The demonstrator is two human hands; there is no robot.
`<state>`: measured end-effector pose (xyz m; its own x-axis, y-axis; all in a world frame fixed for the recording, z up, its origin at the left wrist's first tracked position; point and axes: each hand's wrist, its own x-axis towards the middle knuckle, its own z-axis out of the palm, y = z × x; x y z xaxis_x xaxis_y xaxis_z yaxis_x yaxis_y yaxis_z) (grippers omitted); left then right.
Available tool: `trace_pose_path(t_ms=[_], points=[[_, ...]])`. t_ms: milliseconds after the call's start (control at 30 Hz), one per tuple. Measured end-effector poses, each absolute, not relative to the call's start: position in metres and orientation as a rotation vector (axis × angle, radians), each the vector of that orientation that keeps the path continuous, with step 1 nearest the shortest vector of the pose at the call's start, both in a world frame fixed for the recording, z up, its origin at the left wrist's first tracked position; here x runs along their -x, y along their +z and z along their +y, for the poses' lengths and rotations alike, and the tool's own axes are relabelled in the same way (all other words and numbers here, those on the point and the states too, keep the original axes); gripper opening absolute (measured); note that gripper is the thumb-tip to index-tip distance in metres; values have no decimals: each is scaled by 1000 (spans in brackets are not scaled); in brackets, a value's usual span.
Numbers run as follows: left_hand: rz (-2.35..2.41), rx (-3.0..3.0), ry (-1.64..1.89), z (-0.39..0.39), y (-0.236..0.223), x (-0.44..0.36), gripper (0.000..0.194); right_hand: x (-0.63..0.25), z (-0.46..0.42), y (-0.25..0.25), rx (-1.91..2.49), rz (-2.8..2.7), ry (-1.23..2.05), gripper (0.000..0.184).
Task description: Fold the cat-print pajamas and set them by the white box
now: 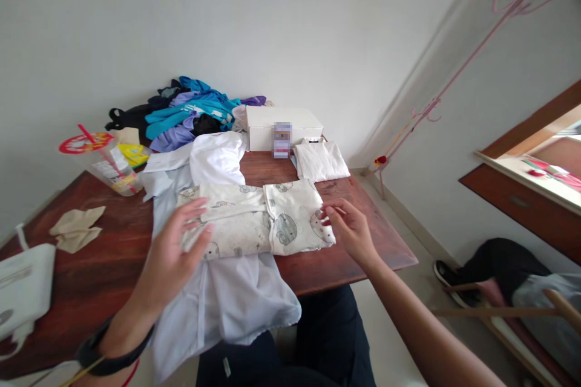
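Note:
A cream garment with a grey cartoon print [240, 233] lies folded into a wide rectangle on the table, with a crease right of its middle. Under it a white garment [254, 296] spreads out and hangs over the front edge. My left hand [175, 254] is at the left end of the printed garment, fingers stretched and thumb apart, with nothing held. By the right end is my right hand [351, 230], its fingers loosely bent and apart near the fabric edge. Whether the fingertips touch the cloth I cannot tell.
A wooden table [313, 272] carries a heap of blue, purple and black clothes [190, 112], a white box [281, 118], a folded white shirt [322, 160], a plastic drink cup [109, 163], a crumpled napkin [77, 228] and a white device [27, 284]. A pink coat stand [431, 106] leans right.

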<state>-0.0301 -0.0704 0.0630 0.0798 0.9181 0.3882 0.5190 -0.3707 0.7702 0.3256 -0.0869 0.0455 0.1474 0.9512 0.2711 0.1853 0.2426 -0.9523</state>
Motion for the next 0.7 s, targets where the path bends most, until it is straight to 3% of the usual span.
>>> trace_pose_path(t_ms=[100,233,300,367,433,533,700], points=[[1036,-2439,644,-81,63,-34,73,-345,-132,42,1307,-1302,620,23],[955,-2491,222,-54,48,-95,114,-323,-175,23,1308,-1736,680,17],[978,-2306,233,-28,44,-113,108,-306,-180,15,1252,-2025,661,26],[1043,-2038,410,-3,45,-125,88,-295,-175,11,1311,-2170,566,36],[1166,-1789,642,13,46,-129,79,-291,-167,8,1453,-2195,472,42],[1283,-1535,830,18,47,-121,79,-294,-158,3,1585,-2186,377,47],[1171,-1124,747,14,50,-99,78,-297,-157,-4,1697,-2162,301,55]])
